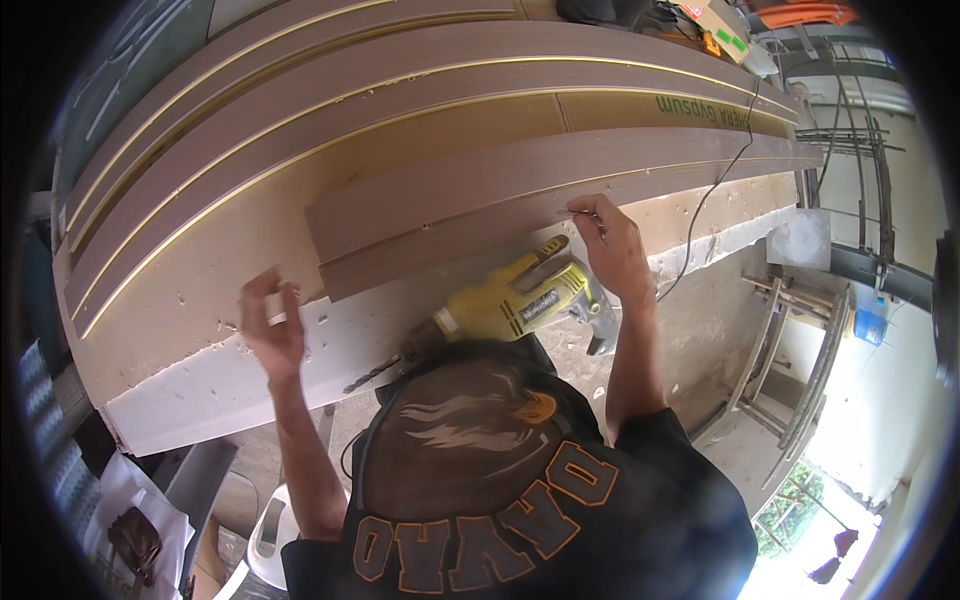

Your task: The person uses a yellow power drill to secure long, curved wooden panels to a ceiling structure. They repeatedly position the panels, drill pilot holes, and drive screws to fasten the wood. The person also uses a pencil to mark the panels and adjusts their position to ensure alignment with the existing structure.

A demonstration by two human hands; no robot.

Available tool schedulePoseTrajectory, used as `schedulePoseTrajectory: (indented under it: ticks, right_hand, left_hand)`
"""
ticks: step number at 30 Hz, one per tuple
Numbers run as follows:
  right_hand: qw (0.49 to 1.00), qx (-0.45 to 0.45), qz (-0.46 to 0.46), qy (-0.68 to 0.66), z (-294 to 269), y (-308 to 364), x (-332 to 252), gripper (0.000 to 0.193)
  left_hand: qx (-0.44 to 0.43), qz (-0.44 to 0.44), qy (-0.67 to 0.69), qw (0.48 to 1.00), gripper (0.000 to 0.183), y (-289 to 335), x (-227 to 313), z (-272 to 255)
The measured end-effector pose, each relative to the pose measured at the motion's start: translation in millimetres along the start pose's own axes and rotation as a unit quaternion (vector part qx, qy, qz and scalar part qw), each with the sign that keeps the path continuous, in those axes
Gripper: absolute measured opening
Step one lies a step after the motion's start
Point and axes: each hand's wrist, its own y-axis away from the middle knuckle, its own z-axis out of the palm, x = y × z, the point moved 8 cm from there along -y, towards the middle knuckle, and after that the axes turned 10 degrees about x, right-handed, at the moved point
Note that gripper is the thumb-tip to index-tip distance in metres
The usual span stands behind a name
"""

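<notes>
My left hand (270, 318), a little blurred, hovers over the near edge of the table with thumb and fingers apart and nothing seen in it. My right hand (612, 245) is closed in a pinch at the near side of a brown grooved board (420, 215); a small thin thing shows at the fingertips, too small to name. Between my forearms lies a yellow-green power drill (530, 298), untouched by either hand. Its long dark twist bit (368, 380) points to the lower left. What the drill rests on is partly hidden by my shirt.
Several long brown strips (300, 115) with pale edges lie across the cardboard-covered table (230, 250), amid scattered shavings. A thin black cable (712, 190) crosses the right end. A white plastic chair (265, 535) stands lower left, a wooden ladder-like frame (765, 350) at right.
</notes>
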Motion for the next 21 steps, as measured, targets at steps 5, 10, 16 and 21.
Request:
schedulePoseTrajectory:
  ticks: [5, 10, 16, 21]
  right_hand:
    - [0.997, 0.070, 0.010, 0.014, -31.5, 16.3, 68.8, 0.016]
    - [0.995, 0.061, 0.072, -0.036, -35.1, 32.5, 107.3, 0.018]
    - [0.937, 0.010, 0.074, -0.343, -18.4, 36.2, 63.7, 0.021]
    - [0.919, -0.114, 0.090, -0.367, 40.8, 29.4, 12.0, 0.023]
  left_hand:
    - [-0.144, 0.138, 0.011, 0.980, 0.028, 12.8, 97.0, 81.7]
    - [-0.177, 0.154, -0.046, 0.971, 0.026, 17.5, 118.7, 105.6]
    - [-0.195, 0.157, -0.070, 0.966, 0.022, 23.2, 126.2, 110.5]
    - [-0.102, 0.114, -0.033, 0.988, 0.018, 17.7, 89.6, 67.4]
